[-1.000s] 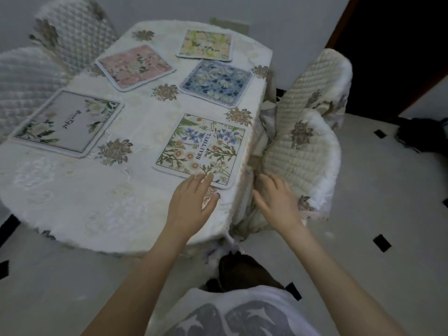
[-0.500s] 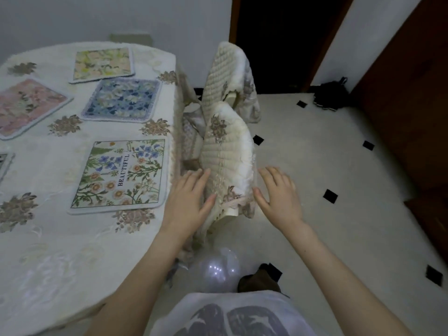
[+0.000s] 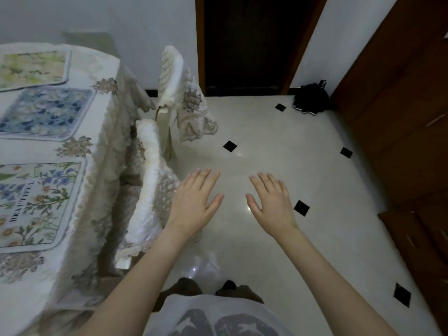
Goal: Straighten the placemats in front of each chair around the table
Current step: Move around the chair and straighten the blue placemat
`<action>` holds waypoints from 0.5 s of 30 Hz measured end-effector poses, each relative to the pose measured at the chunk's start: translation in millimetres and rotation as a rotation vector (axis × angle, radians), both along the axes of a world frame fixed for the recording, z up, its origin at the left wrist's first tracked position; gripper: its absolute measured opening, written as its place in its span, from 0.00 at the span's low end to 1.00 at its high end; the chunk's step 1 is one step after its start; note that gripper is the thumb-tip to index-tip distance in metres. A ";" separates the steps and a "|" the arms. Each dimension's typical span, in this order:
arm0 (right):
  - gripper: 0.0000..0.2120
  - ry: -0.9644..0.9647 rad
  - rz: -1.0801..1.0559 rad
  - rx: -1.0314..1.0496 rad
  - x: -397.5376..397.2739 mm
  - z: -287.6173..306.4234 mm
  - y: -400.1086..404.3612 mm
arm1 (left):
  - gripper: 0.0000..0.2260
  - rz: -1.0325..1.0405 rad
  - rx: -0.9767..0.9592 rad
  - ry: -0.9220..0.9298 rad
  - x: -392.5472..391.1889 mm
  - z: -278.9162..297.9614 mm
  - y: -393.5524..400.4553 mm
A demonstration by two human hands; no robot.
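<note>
Pale tiled floor (image 3: 278, 146) under both splayed, empty hands, left hand (image 3: 194, 202), right hand (image 3: 271, 202), placemats (image 3: 36, 202) well left on table (image 3: 101, 132)

Blue floral placemat (image 3: 46, 112), yellow-green floral placemat (image 3: 34, 67), white quilted chairs (image 3: 150, 180), cream floor (image 3: 278, 146) with black diamonds.

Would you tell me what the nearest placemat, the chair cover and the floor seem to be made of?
Placemat: probably printed fabric, matte, with a stitched-looking border. Chair cover: quilted white cloth, visibly padded and fringed. Floor: glossy pale tile, likely ceramic or stone, reflecting light, with small black inset squares.
</note>
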State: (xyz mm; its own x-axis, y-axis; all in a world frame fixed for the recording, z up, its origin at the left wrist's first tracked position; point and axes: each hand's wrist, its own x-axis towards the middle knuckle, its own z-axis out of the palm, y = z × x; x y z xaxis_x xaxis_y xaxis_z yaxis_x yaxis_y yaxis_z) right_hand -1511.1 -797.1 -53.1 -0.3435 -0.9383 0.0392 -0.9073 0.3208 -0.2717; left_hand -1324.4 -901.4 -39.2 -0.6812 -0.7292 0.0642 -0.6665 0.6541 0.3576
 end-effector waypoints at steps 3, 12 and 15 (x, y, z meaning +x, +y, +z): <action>0.22 -0.010 0.044 -0.032 -29.4 3.3 -29.7 | 0.26 0.054 -0.014 0.009 -22.6 4.8 -18.9; 0.21 -0.052 0.263 -0.090 -70.6 3.4 -163.6 | 0.25 0.264 -0.041 0.052 -61.0 -0.2 -107.7; 0.21 -0.049 0.343 -0.075 -80.4 4.8 -220.4 | 0.25 0.328 -0.059 0.059 -71.2 -4.1 -149.1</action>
State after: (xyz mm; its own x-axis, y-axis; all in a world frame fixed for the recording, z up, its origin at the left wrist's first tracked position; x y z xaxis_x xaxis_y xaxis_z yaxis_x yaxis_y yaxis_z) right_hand -1591.5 -1017.5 -48.3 -0.0122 -0.9945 0.1038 -0.9440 -0.0227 -0.3293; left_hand -1395.6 -1050.4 -43.3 -0.4045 -0.9029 0.1452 -0.8243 0.4287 0.3697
